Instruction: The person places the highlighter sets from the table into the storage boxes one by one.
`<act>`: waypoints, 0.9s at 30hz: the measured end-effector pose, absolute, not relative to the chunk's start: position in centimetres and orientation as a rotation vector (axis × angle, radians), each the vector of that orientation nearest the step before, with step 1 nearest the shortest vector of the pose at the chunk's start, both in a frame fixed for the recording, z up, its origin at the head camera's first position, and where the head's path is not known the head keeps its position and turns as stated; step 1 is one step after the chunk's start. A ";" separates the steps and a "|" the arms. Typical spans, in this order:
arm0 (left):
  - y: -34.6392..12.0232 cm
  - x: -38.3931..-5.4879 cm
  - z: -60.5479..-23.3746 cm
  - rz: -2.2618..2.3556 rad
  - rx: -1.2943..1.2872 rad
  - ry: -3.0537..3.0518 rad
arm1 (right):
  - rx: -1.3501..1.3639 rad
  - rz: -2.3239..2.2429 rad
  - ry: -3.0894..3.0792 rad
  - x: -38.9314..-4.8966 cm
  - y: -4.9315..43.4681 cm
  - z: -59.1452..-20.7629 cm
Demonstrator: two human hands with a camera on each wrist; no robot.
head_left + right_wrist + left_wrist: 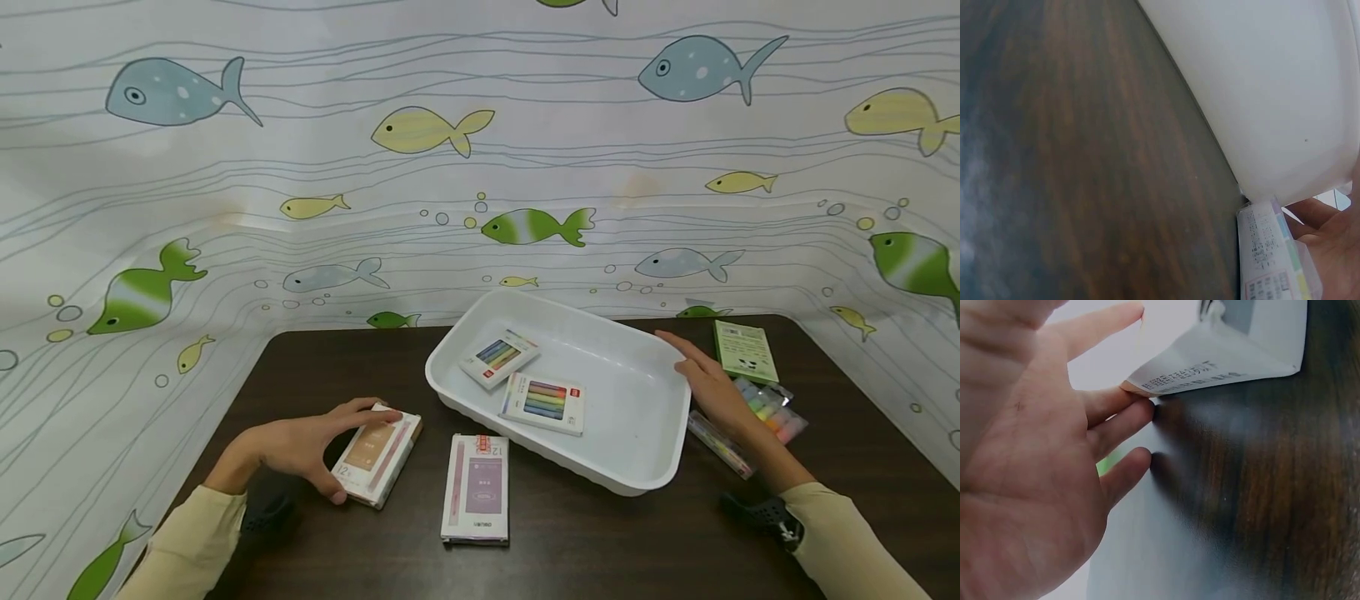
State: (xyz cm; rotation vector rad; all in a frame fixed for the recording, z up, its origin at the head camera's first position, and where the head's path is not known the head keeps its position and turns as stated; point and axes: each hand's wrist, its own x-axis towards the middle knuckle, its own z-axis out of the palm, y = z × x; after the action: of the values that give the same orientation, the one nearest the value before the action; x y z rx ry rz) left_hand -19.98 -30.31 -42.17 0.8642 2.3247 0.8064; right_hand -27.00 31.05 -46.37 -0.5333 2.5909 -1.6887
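In the head view my left hand (315, 437) spans a white box with an orange-brown panel (371, 454), thumb at its near left edge and fingers at its far end. The left wrist view shows fingertips touching the edge of this box (1191, 369), whose contents are hidden. My right hand (712, 387) grips the right rim of a white plastic tray (622, 417), thumb over the rim and other fingers outside. Inside the tray lie two small boxes with coloured sticks, one tilted (498, 358) and one in front (543, 404).
A white box with a purple panel (476, 490) lies on the dark table (585, 550) before the tray. Right of the tray are a slim clear pack (720, 446), a pack of coloured markers (772, 412) partly behind my forearm, and a green box (746, 350). Fish-print sheeting surrounds the table.
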 end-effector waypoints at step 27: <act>-29.9 -20.1 -41.7 1.162 0.607 2.337 | -0.508 -1.699 2.580 -27.1 31.0 -46.4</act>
State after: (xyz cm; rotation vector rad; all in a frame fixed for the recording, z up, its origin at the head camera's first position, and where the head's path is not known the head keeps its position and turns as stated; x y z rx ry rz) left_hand -20.15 -29.90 -41.69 0.6066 2.3367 1.1620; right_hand -27.11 30.98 -46.44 -0.5082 2.5797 -1.6991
